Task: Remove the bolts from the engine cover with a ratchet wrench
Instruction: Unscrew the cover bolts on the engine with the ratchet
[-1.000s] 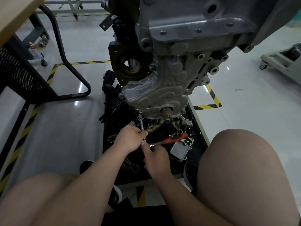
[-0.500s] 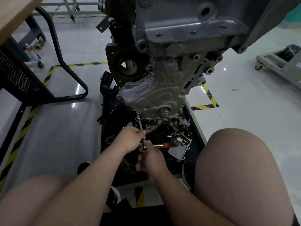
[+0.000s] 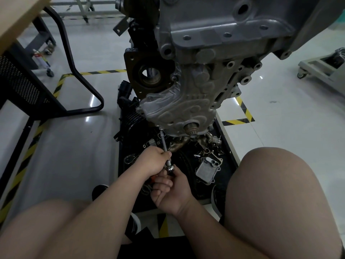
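A moment ago the handle of the ratchet wrench (image 3: 170, 168) pointed to 3 o'clock. Now it is swung round to about 8 o'clock, held in the curled fingers of the right hand (image 3: 173, 191). The left hand (image 3: 155, 161) pinches the long bar (image 3: 164, 142) to keep it straight. Its tip sits on a bolt (image 3: 161, 128) at the 7 o'clock edge of the engine cover (image 3: 179, 113). The bolt is likely getting looser, but it is not out yet.

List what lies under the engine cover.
Black tray with loose metal parts, including a silver block. The extension bar reaches the cover's lower edge. The left hand and right hand hide part of the tray; the bolt is hidden.
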`<state>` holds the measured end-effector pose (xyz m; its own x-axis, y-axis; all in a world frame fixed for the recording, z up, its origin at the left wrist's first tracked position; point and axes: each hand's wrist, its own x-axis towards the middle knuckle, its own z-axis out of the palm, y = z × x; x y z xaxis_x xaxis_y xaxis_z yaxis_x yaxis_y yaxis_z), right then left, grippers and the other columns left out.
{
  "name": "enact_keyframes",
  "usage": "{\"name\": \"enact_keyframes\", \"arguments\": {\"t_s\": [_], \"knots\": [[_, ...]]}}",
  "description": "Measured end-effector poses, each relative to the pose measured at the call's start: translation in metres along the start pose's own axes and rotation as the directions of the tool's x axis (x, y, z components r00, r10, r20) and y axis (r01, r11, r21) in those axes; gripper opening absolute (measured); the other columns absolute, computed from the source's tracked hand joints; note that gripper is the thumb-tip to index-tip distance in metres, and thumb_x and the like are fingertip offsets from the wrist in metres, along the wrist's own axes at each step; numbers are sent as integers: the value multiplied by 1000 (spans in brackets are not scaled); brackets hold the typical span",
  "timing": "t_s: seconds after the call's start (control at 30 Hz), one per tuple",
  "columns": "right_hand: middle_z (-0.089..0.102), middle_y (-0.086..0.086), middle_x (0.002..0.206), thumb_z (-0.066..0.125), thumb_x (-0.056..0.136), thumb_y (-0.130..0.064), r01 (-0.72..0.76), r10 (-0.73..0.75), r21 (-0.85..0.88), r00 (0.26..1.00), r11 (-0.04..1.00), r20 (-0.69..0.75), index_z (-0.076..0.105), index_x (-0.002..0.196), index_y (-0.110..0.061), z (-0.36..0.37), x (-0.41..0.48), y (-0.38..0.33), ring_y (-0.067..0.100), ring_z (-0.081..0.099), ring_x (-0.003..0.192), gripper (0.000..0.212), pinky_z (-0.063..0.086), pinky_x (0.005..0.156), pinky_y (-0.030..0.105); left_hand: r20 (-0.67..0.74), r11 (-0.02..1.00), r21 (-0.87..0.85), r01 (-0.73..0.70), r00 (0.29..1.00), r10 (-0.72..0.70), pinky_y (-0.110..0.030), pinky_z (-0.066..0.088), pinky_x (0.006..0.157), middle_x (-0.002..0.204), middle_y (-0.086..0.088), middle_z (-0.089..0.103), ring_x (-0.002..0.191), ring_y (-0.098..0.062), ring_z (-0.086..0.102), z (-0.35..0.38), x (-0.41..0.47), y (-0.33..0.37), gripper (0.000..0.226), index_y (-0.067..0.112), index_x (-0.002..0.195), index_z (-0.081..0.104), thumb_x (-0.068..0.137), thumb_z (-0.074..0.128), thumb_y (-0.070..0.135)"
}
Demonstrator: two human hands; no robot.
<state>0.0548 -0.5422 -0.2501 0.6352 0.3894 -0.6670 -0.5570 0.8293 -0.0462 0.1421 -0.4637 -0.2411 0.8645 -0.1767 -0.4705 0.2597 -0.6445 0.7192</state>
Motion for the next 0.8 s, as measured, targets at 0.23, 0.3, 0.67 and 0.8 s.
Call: {"name": "enact_keyframes", "arguments": {"t_s": [0.23, 0.3, 0.67, 0.8], "knots": [[36, -6, 44, 51, 87, -60, 92, -97, -71, 993, 993, -71, 59, 63, -14, 2, 2, 4, 8, 33, 34, 52, 36, 41, 19, -30, 1000, 27, 4, 1000, -3, -19, 34, 43, 37, 4, 54, 32, -4, 47, -2, -1, -1, 36, 17, 59, 65, 91, 61, 33], [39, -5, 48, 47, 94, -58, 173, -208, -226, 968, 959, -140, 61, 76, -12, 1, 5, 6, 9, 34, 37, 51, 37, 44, 21, -44, 999, 43, 7, 999, -5, -20, 34, 45, 37, 6, 54, 32, -2, 47, -3, -2, -1, 33, 14, 64, 69, 90, 62, 33], [48, -9, 43, 66, 90, -30, 378, -755, -893, 652, 244, 69, 52, 56, -26, -15, 4, 7, 5, 39, 39, 37, 32, 42, 22, -54, 995, 99, 1, 999, 5, -25, 38, 54, 40, 7, 54, 48, -11, 52, -5, -3, 0, 36, 14, 60, 68, 88, 64, 36], [51, -2, 48, 58, 95, -36, 415, -708, -826, 706, 381, 28, 58, 66, -8, -16, 7, 6, 10, 46, 42, 40, 38, 42, 22, -68, 995, 99, -6, 998, 13, -24, 34, 52, 40, 9, 52, 46, -8, 50, -5, -2, 0, 36, 15, 56, 66, 87, 65, 36]]}}
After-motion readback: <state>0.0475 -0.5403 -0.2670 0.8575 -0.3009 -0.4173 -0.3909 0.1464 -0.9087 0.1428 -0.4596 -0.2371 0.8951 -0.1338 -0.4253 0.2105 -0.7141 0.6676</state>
